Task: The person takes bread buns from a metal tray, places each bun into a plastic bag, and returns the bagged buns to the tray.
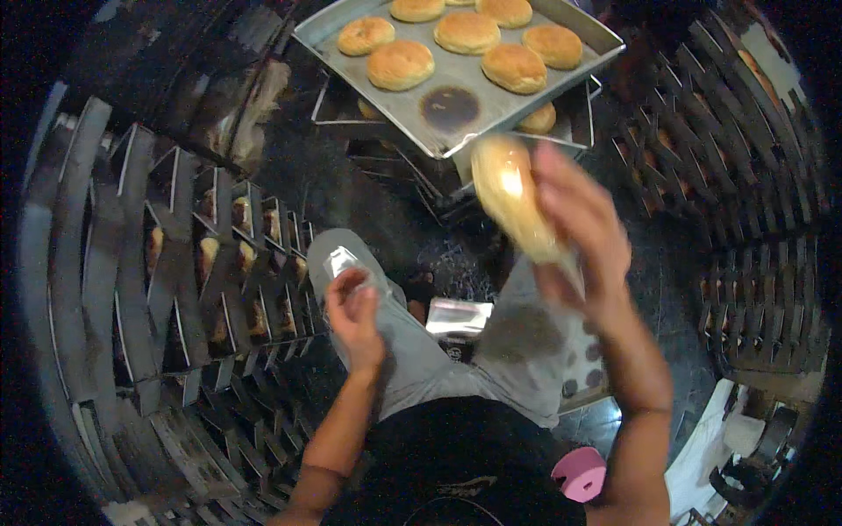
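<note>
My right hand (589, 230), smeared by motion, grips a golden bun (513, 188) in clear, shiny plastic, raised just in front of the tray's near corner. Loose plastic hangs below the bun by my palm. My left hand (353, 316) is over my left knee, its fingers loosely curled and the thumb apart, with nothing visible in it. A shiny piece of clear plastic (340, 259) lies on that knee by the fingertips. Ahead, a metal baking tray (395, 112) carries several browned round buns (467, 32) and has a dark, bare patch at its near corner.
Under the top tray is another tray (574, 140) with buns. Racks of dark slanted trays (171, 254) line the left side, some holding bread; more racks (754, 298) stand right. A shiny packet (459, 317) sits between my legs. A pink round object (580, 473) is near my right elbow.
</note>
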`<state>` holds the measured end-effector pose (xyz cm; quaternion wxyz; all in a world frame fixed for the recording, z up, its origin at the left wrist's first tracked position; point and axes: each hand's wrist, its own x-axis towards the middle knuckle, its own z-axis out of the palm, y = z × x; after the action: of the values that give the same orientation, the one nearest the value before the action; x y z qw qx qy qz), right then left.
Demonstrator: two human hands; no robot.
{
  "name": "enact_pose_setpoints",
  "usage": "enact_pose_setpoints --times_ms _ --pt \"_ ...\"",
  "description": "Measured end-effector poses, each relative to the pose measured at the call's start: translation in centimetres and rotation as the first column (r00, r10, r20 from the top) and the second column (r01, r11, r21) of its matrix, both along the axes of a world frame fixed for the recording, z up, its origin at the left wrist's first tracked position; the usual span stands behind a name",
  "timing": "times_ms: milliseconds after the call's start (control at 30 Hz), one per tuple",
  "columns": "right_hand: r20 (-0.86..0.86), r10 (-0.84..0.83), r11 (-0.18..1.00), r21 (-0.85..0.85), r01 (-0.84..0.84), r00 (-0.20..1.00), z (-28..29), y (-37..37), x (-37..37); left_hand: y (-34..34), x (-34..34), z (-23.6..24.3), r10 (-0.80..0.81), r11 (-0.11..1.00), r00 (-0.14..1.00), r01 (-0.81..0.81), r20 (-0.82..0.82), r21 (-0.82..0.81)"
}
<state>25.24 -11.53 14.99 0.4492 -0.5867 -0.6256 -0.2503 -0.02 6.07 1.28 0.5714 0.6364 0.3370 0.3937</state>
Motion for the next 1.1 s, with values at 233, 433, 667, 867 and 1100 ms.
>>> enact_pose_setpoints --times_ms 233,433,667,867,1100 --pt "-0.080 0.038 0.973 -0.225 -0.055 0.996 -3.9 4.6 -1.7 3.2 -11.6 -8.9 0.451 0.874 0.819 -0.486 -0.355 -0.012" --pt "-0.935 -0.165 0.944 -0.242 -0.223 0.314 -19.7 1.6 -18.6 -0.8 -6.1 1.7 -0.047 0.987 0.989 0.023 -0.143 -0.162" --pt "-0.989 -0.127 0.933 -0.092 -0.349 -0.079 -13.6 0.5 -11.2 1.8 -1.1 3.6 -0.381 0.837 0.917 0.397 0.122 -0.377" --pt "-0.798 -0.286 0.656 -0.567 -0.499 0.530 -5.1 -0.2 -5.2 2.6 0.1 4.8 -0.746 0.614 0.666 0.689 0.003 -0.384" --pt "-0.919 -0.227 0.920 -0.311 -0.240 0.322 -9.1 -1.7 -9.3 0.0 1.0 3.5 -0.698 0.686 0.643 0.727 -0.316 -0.034"
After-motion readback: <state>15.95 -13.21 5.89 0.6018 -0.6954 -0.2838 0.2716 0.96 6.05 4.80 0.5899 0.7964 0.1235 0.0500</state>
